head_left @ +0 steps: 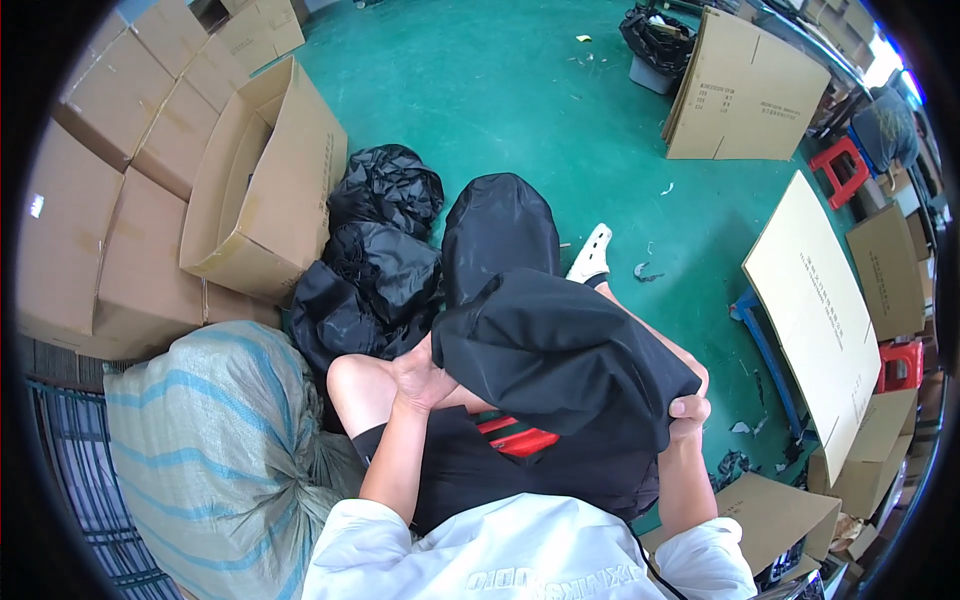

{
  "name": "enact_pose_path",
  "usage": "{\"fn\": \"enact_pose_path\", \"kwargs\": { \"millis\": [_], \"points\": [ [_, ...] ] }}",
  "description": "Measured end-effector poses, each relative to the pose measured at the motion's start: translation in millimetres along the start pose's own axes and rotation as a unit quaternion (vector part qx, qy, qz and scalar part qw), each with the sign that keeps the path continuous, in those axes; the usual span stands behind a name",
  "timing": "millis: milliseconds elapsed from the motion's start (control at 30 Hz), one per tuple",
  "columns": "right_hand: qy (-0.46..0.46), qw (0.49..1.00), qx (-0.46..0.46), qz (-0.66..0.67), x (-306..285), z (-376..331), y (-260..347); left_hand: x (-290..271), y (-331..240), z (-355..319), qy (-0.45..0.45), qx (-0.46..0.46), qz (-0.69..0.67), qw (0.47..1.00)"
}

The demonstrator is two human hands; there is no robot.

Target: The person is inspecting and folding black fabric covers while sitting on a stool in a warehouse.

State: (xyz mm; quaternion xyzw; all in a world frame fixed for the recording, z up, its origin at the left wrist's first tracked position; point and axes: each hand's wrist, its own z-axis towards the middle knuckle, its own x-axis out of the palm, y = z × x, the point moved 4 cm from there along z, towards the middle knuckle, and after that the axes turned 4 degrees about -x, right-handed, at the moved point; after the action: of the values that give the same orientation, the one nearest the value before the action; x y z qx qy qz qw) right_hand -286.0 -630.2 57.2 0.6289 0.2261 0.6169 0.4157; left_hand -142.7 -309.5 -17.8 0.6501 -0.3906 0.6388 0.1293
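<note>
The left hand (420,375) has its fingers closed on the near-left edge of a black fabric piece (560,350), pinching the cloth against the palm just above the bare knee. The right hand (688,405) grips the opposite, right-hand corner of the same fabric, fingers curled shut over the fold with the thumb showing underneath. The fabric stretches between the two sets of fingers and drapes over the person's lap, hiding most of a red stool (520,437) that shows just below it. Beyond the left fingers lies a pile of black bags (385,260), heaped against an open cardboard box (265,180). To the left of and below the left fingers sits a striped woven sack (215,440). Well beyond the right fingers, flat cardboard sheets (815,310) lean on the green floor (520,110), and a white slipper (592,255) shows just past the fabric.
</note>
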Motion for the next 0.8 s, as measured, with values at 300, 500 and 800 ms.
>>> {"fn": "enact_pose_path", "kwargs": {
  "millis": [300,500,800],
  "points": [
    [0.118,0.97,0.115,0.181,-67.8,-1.5,-35.2,22.6,-38.0,16.1,-0.02,0.111,0.096,0.989],
    [0.198,0.915,0.189,0.296,-80.7,-36.9,-78.8,37.6,-49.6,4.5,0.039,0.153,0.079,0.984],
    [-0.002,0.919,0.395,0.001,24.6,-13.9,-61.3,50.7,-53.5,-10.2,0.065,0.127,0.004,0.99]
  ]
}}
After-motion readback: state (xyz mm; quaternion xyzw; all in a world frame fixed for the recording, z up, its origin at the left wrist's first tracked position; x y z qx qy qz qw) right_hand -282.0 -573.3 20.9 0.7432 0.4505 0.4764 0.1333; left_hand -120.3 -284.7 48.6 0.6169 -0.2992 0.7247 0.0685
